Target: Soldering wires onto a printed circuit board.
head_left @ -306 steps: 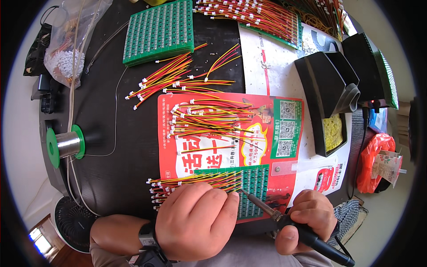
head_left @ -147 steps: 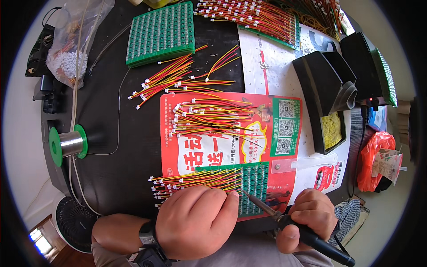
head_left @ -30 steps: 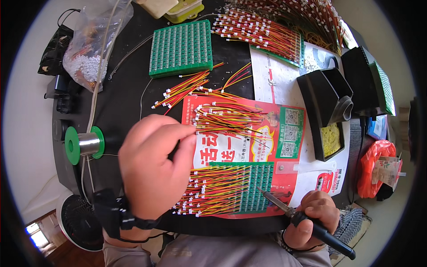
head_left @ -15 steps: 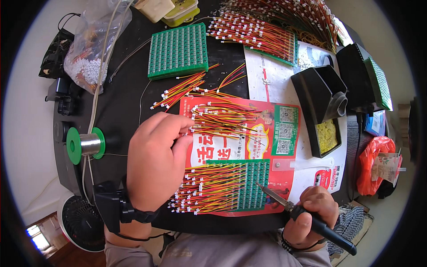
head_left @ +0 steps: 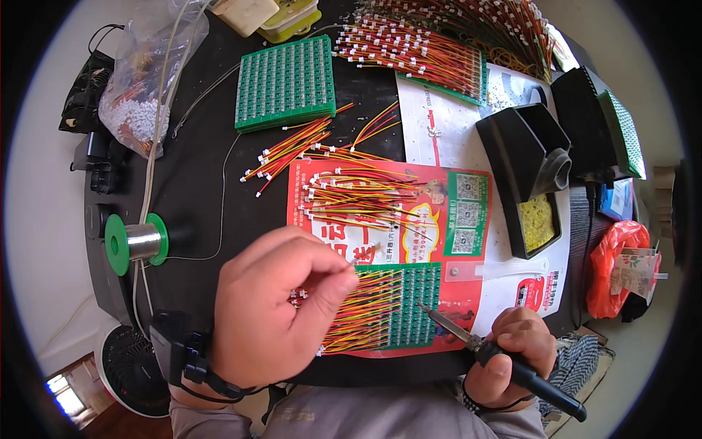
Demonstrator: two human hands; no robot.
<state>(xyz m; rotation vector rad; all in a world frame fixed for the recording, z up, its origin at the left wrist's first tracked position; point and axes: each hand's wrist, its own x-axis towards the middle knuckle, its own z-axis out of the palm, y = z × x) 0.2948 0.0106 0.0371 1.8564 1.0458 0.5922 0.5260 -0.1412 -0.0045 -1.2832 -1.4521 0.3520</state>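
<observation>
My left hand (head_left: 281,304) is closed in a pinch over the upper left of a green circuit board panel (head_left: 417,304). A blurred strand at its fingertips looks like a connector wire (head_left: 371,252). Red and yellow wires with white plugs run leftward from the panel, partly hidden under this hand. My right hand (head_left: 519,347) grips a soldering iron (head_left: 541,388) by its black handle, the tip over the panel's bare right part. Loose connector wires (head_left: 358,197) lie above on a red printed sheet (head_left: 464,296), which also lies under the panel.
A green solder spool (head_left: 142,243) stands at left, its strand trailing right. Behind are stacked green panels (head_left: 285,84), wired panels (head_left: 417,51) and a bag of white plugs (head_left: 135,110). At right stand a black iron holder (head_left: 523,143) with yellow sponge (head_left: 538,223) and a red bag (head_left: 608,267).
My left hand has moved down and right from the loose wires to the panel's upper edge, in a pinch. The right hand and soldering iron stay almost still. The view has shifted slightly.
</observation>
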